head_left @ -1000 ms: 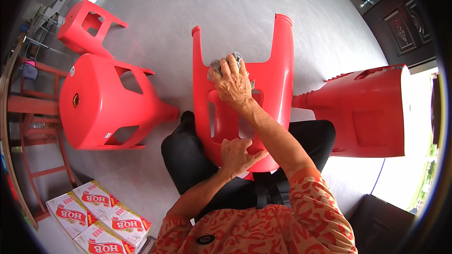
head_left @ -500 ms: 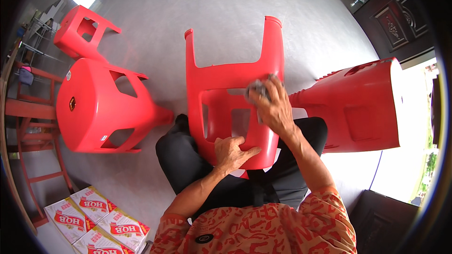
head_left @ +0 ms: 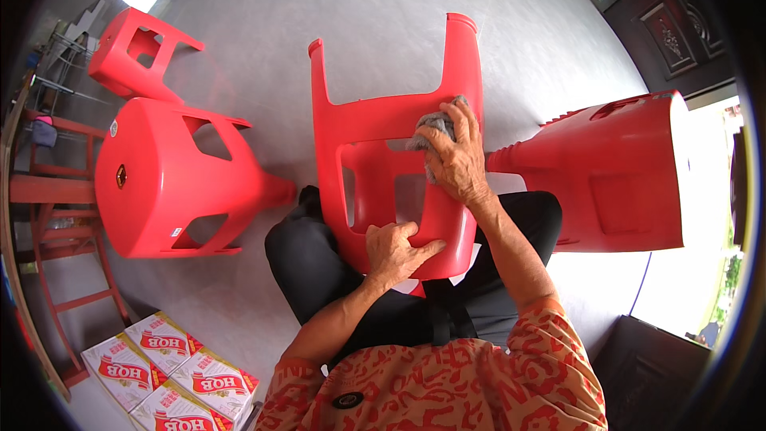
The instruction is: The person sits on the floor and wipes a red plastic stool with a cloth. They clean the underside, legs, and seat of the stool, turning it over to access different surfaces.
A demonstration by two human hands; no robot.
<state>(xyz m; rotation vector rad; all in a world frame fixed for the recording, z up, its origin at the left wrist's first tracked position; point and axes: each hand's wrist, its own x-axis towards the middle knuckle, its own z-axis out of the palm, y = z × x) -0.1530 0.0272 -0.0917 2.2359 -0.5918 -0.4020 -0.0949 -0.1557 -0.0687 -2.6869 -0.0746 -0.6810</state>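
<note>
Between my knees lies a red plastic stool [head_left: 383, 116] on its side, its seat end toward me and two legs pointing away. My left hand [head_left: 392, 254] grips the near edge, with thumb and fingers over the rim of the side opening. A grey cloth [head_left: 434, 129] is bunched in my right hand [head_left: 459, 158], pressed against the stool's right side frame, where the leg meets the crossbar. The fingers curl over the cloth, and part of it sticks out on the left. My right palm is hidden.
Left, another red stool [head_left: 152, 183] lies on its side, with a smaller one [head_left: 128, 52] beyond. A stack of red stools [head_left: 614, 179] lies at right. White-and-red cartons [head_left: 120, 375] sit lower left, near a reddish wooden chair [head_left: 52, 185]. Dark carved doors [head_left: 666, 36] stand upper right.
My right hand has slid the cloth a little farther up the stool's right side, away from me. The stool has tilted slightly; my left hand keeps its hold.
</note>
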